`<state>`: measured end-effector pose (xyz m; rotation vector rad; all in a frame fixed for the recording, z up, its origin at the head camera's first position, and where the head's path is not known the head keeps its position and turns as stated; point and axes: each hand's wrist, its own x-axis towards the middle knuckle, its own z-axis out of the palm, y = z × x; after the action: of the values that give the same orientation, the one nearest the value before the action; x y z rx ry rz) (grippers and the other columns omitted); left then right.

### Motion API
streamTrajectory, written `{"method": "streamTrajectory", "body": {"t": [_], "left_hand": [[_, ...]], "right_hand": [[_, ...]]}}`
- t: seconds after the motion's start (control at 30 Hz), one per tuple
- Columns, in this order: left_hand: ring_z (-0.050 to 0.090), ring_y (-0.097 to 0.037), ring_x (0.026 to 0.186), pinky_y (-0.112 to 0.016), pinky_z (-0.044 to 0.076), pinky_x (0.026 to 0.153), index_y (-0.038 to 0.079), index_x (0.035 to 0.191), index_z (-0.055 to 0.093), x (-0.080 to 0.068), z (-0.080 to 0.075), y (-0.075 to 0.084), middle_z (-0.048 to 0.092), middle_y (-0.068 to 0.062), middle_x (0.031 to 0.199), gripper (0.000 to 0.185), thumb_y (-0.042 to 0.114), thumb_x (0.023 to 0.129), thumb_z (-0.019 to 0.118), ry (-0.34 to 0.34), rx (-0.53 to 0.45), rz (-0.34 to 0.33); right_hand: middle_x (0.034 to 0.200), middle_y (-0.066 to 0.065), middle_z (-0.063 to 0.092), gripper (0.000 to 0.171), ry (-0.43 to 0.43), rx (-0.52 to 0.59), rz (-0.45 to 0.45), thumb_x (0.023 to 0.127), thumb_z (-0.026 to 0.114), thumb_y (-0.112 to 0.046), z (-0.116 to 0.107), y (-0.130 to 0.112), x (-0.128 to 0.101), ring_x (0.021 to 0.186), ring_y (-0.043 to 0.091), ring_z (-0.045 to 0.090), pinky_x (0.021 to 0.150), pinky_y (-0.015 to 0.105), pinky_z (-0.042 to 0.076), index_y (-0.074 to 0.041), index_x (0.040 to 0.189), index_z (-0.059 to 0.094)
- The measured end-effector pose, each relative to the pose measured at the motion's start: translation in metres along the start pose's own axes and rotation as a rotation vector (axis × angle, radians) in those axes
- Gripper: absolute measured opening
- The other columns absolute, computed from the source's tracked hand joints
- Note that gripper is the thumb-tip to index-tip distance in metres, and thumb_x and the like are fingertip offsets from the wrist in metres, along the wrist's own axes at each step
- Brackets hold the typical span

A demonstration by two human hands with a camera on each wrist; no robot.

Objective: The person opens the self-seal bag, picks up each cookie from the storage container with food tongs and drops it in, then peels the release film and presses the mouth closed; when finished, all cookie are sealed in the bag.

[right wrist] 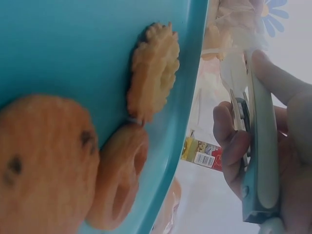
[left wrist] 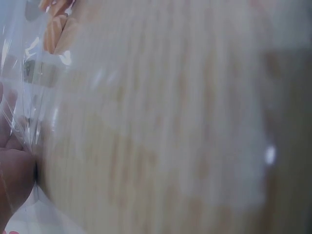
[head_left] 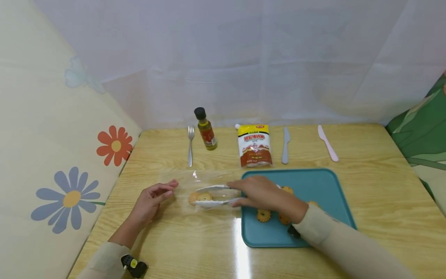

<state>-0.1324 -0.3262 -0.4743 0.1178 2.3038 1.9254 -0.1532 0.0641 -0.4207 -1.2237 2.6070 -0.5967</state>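
your left hand pinches the clear bag open on the table so the tongs gripped in your right hand can hold the cookie inside it.

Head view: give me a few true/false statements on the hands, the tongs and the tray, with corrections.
1. The right hand grips white tongs. True.
2. The tongs' tips hold a cookie inside a clear plastic bag. True.
3. The teal tray is bare. False: several cookies lie on it, one at.
4. The left hand holds the fork. False: the fork lies alone near the table's far edge; the left hand touches the bag's left end.
5. The oil bottle lies on its side. False: it stands upright beside the fork.
6. Two knives, and, lie beyond the tray. True.
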Motion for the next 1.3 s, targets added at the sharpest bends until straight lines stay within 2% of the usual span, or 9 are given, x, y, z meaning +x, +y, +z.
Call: {"method": "streamTrajectory", "body": {"t": [0.3,0.6,0.7,0.83,1.07,1.3], "left_hand": [[0.059,0.005,0.125,-0.012,0.048,0.100,-0.015,0.118,0.065,0.000,0.001,0.001,0.071,0.007,0.130,0.030,0.010,0.101,0.067,-0.002,0.000,0.002],[0.058,0.007,0.124,-0.012,0.048,0.100,-0.015,0.118,0.065,-0.001,0.002,0.000,0.071,0.008,0.130,0.030,0.009,0.102,0.066,-0.005,-0.009,-0.015],[0.057,0.008,0.125,-0.011,0.048,0.099,-0.015,0.119,0.064,-0.002,0.001,-0.001,0.071,0.009,0.130,0.032,0.012,0.102,0.067,-0.001,0.021,-0.025],[0.056,0.009,0.125,-0.011,0.048,0.099,-0.015,0.120,0.063,-0.003,0.001,-0.003,0.071,0.010,0.130,0.036,0.015,0.101,0.068,0.006,0.056,-0.028],[0.057,0.006,0.126,-0.012,0.049,0.099,-0.017,0.119,0.063,-0.001,0.002,0.000,0.072,0.007,0.129,0.033,0.010,0.101,0.067,-0.002,-0.012,-0.012],[0.056,0.009,0.126,-0.012,0.049,0.098,-0.015,0.120,0.064,-0.001,0.001,0.002,0.071,0.012,0.129,0.034,0.013,0.101,0.067,0.005,0.020,-0.024]], "right_hand": [[0.137,0.003,0.068,0.063,0.015,-0.012,-0.024,0.097,0.069,-0.049,0.003,-0.005,0.014,0.106,0.018,0.072,0.089,0.038,0.059,-0.015,0.150,0.056],[0.141,0.003,0.065,0.066,-0.025,0.013,0.014,0.097,0.069,-0.050,0.006,-0.005,0.018,0.114,0.019,0.070,0.094,0.038,0.058,-0.017,0.152,0.053],[0.142,0.002,0.064,0.069,-0.037,0.020,0.032,0.095,0.070,-0.051,0.006,-0.004,0.016,0.115,0.018,0.069,0.095,0.037,0.057,-0.018,0.152,0.053],[0.145,0.001,0.062,0.072,-0.040,0.023,0.056,0.093,0.071,-0.053,0.005,-0.004,0.012,0.119,0.019,0.067,0.099,0.039,0.056,-0.018,0.153,0.052],[0.145,0.002,0.062,0.071,-0.034,0.066,0.089,0.095,0.071,-0.050,0.001,0.003,-0.005,0.125,0.021,0.063,0.103,0.042,0.054,-0.018,0.154,0.050],[0.149,0.005,0.058,0.072,0.005,0.068,0.100,0.094,0.072,-0.049,-0.006,0.010,-0.027,0.134,0.027,0.058,0.110,0.048,0.049,-0.014,0.153,0.051]]}}
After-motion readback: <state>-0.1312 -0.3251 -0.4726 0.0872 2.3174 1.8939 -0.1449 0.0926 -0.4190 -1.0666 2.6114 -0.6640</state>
